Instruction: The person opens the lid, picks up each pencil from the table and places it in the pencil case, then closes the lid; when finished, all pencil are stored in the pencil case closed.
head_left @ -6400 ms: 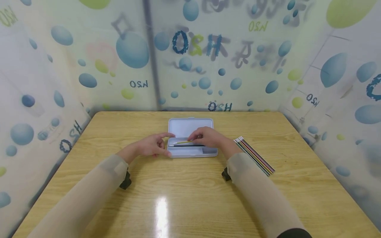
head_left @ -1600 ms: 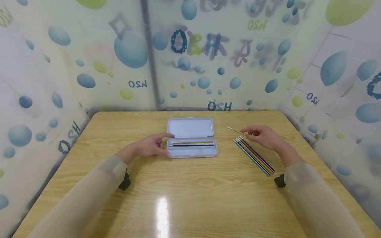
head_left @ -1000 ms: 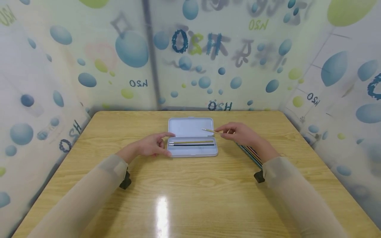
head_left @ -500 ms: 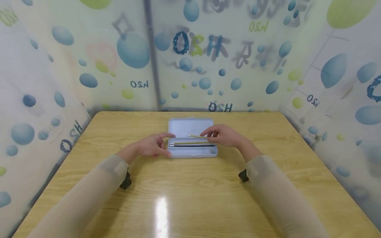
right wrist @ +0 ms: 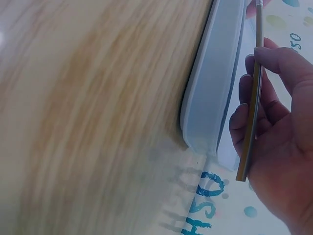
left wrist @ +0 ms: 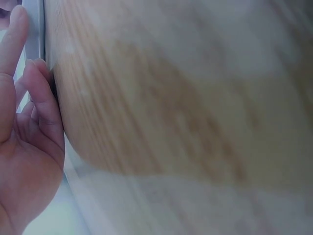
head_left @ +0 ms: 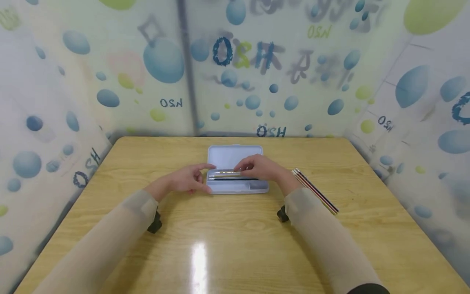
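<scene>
A pale blue-white pencil case point(head_left: 227, 187) lies open on the table, its lid point(head_left: 225, 155) folded back toward the wall. My left hand point(head_left: 185, 179) grips the case's left end, index finger at the hinge side and thumb at the front corner. Between right thumb and fingers, a yellow pencil point(right wrist: 255, 93) is pinched; my right hand point(head_left: 258, 167) is over the case's rear compartment. Pencils point(head_left: 222, 179), one of them dark, lie lengthwise in that compartment, their right ends hidden under the hand. The front compartment has a small divided section at its right.
Several striped pencils point(head_left: 317, 192) lie side by side at a slant on the wooden table point(head_left: 238, 237), right of the case and partly behind the right forearm. A patterned backdrop point(head_left: 235, 98) with blue and green drops closes off the back and both sides.
From beside the loose pencils, my right hand has carried the yellow pencil left and lowered it over the case's rear compartment. My left hand has stayed on the case's left end.
</scene>
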The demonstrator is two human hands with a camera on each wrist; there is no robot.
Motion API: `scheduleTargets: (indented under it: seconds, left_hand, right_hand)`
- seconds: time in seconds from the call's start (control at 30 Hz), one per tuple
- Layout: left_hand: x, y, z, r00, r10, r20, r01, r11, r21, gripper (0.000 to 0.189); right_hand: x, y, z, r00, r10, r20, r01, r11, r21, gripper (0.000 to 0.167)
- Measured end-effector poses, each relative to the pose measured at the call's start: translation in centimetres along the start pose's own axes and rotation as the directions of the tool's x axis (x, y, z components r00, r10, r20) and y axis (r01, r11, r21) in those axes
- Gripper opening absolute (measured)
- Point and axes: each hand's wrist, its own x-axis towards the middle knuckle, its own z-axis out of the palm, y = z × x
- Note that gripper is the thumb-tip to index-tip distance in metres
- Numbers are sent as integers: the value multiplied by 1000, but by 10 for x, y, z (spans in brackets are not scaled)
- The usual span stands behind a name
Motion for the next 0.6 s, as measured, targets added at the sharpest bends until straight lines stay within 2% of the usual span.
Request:
scheduleTargets:
  seconds: [0.33,0.6]
  left_hand:
    - [1,-2,-1,1000,-26,9,26,1000,-11,90]
    - [0,-1,0,1000,-10,13,10,1000,-8,89]
  right_hand:
    - [11,-4,7,999,19,45,-18,999,-26,22]
    - [15,-11,10,998,24,57,-19,996,-88,22]
